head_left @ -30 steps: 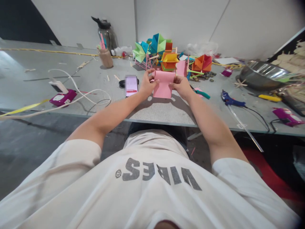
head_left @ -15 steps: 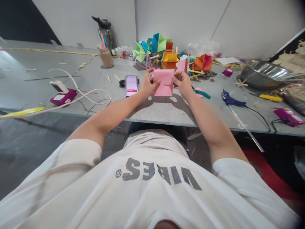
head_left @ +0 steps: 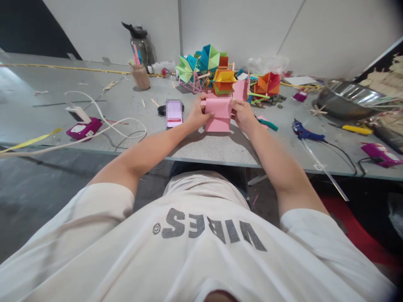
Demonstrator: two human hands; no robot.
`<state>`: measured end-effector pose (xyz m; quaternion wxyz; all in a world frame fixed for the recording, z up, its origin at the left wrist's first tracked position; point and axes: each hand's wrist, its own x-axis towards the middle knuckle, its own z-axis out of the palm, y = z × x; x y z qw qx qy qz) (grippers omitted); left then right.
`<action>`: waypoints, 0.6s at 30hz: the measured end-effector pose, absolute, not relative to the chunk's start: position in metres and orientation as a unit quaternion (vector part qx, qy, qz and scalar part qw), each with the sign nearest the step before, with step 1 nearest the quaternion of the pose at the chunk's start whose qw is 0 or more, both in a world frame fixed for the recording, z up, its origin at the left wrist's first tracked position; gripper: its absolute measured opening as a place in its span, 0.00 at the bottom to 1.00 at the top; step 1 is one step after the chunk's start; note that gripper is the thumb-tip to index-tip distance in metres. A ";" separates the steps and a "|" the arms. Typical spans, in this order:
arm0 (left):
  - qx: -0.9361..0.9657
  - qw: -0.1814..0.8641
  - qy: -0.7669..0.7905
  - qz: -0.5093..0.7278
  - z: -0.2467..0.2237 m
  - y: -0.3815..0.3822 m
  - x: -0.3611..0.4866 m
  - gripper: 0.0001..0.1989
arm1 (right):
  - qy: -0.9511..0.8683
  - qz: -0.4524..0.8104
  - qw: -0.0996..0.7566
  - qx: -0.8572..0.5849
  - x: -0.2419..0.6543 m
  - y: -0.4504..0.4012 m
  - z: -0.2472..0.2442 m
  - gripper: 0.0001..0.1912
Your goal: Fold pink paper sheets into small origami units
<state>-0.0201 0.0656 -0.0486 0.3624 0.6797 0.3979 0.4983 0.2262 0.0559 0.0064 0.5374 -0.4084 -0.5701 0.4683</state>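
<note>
A sheet of pink paper [head_left: 218,119] is held between my two hands, just above the table's front part. Its top part is folded over towards me, with the fold's edge crossing the sheet midway. My left hand [head_left: 199,114] pinches the left side, thumb lying on the front. At the upper right edge, my right hand [head_left: 242,113] grips the paper between thumb and fingers. Teal-handled pliers [head_left: 267,124] lie right of my right hand. A phone [head_left: 174,114] with a lit screen rests left of my left hand.
Folded coloured paper shapes [head_left: 210,58] crowd the back middle. A blue glue gun [head_left: 307,131], a yellow-handled tool [head_left: 357,129] and a metal bowl [head_left: 343,102] are on the right. Left are a purple power block [head_left: 83,128] with white cable and a jar of sticks [head_left: 140,77].
Both hands have lowered slightly towards me with the pink paper. The folded-over flap now covers more of the sheet's front.
</note>
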 end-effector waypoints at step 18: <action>0.844 0.003 0.457 0.280 -0.003 0.016 -0.026 0.30 | -0.627 0.571 0.437 -0.300 0.229 0.035 0.007 0.41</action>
